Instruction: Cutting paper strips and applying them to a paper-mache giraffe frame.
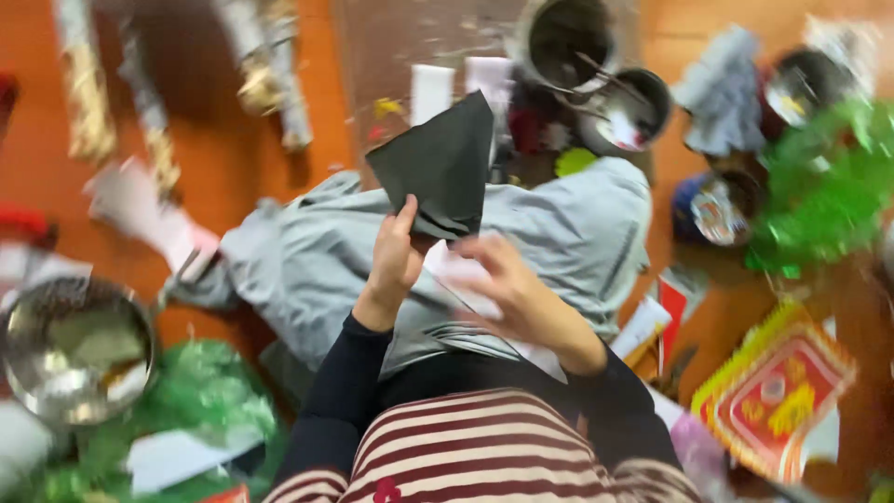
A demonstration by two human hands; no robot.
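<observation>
Striped top nearest us. Our left hand, fingers pinched on black paper sheet: matte, folded, pointed corner up, held above grey cloth on lap. Right hand blurred w/ white paper; grip can't tell.

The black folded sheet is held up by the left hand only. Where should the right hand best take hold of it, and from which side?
Probably the right edge of the black sheet, approached from the right. The left hand already pinches its lower edge, thumb on the front, so that part is taken. The sheet stands roughly upright with its point up; the right side is free, and the right hand, blurred, is just below it.
</observation>
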